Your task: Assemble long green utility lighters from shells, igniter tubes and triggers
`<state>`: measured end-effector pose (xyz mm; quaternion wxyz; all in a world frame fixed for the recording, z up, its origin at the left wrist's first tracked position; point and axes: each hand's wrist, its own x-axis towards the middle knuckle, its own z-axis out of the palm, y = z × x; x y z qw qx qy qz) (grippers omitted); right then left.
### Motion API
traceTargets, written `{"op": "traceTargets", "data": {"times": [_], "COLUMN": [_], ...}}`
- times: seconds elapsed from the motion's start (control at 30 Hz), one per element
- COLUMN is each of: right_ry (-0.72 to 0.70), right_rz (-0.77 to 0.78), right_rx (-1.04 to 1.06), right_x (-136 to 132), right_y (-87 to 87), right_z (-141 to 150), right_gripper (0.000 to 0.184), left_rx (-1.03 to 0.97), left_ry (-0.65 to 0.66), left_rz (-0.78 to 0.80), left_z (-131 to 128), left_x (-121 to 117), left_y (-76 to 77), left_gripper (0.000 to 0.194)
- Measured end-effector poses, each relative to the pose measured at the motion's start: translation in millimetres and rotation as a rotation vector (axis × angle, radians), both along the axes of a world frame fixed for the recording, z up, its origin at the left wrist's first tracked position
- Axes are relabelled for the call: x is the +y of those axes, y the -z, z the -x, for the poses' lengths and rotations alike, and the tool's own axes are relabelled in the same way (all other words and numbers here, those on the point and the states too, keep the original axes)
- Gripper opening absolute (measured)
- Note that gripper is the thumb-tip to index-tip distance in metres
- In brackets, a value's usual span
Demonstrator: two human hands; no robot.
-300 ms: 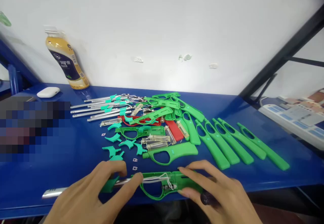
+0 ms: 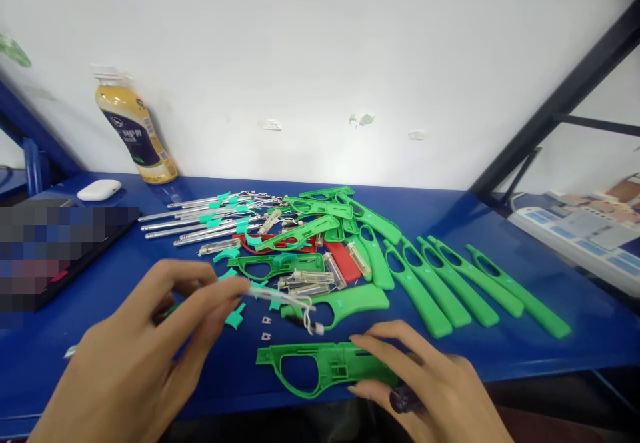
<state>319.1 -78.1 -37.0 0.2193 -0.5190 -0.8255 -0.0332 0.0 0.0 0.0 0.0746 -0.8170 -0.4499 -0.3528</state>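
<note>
My left hand [image 2: 160, 336] is closed in a pinch on a metal lighter tube, mostly hidden by the fingers. White wires [image 2: 285, 295] trail right from the fingertips, and a small igniter [image 2: 313, 326] dangles at their end, above the table. My right hand [image 2: 430, 379] grips the right end of an open green lighter shell half [image 2: 327, 361] between thumb and fingers. The shell's hollow inside faces up, with no wires in it. A dark rod-like handle [image 2: 404, 399] is tucked in the same hand; its kind is unclear. Teal triggers [image 2: 235, 316] lie near my left hand.
Behind my hands are metal tubes with wires [image 2: 200, 219], clear fuel tanks [image 2: 313, 277], a red shell piece [image 2: 343, 261] and several green shells [image 2: 425, 289]. A yellow bottle [image 2: 135, 129], a white case [image 2: 99, 190] and a dark device [image 2: 107, 229] stand left.
My left hand has lifted the metal tube, wires and igniter up and leftward out of the green shell half. My right hand stays on the shell.
</note>
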Motion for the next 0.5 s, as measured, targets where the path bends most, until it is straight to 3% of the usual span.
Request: {"op": "traceTargets", "data": {"times": [0.13, 0.27, 0.4, 0.5], "right_ry": [-0.012, 0.111, 0.322, 0.368], "right_rz": [-0.083, -0.231, -0.291, -0.299], "right_rx": [0.03, 0.02, -0.03, -0.092], "right_x": [-1.5, 2.6, 33.3, 63.3], "right_y": [0.5, -2.4, -8.2, -15.9], "right_z": [-9.2, -37.8, -55.1, -52.9], "right_gripper": [0.031, 0.035, 0.05, 0.056], "left_rx": [0.114, 0.242, 0.316, 0.308], "left_ry": [0.02, 0.038, 0.059, 0.04], "left_rz": [-0.037, 0.082, 0.134, 0.123], "left_z": [-10.1, -14.3, -13.8, -9.6], "left_x": [35.1, 56.4, 50.7, 38.3], "left_y": [-10.2, -3.8, 4.4, 9.3], "left_gripper": [0.025, 0.032, 0.037, 0.039]}}
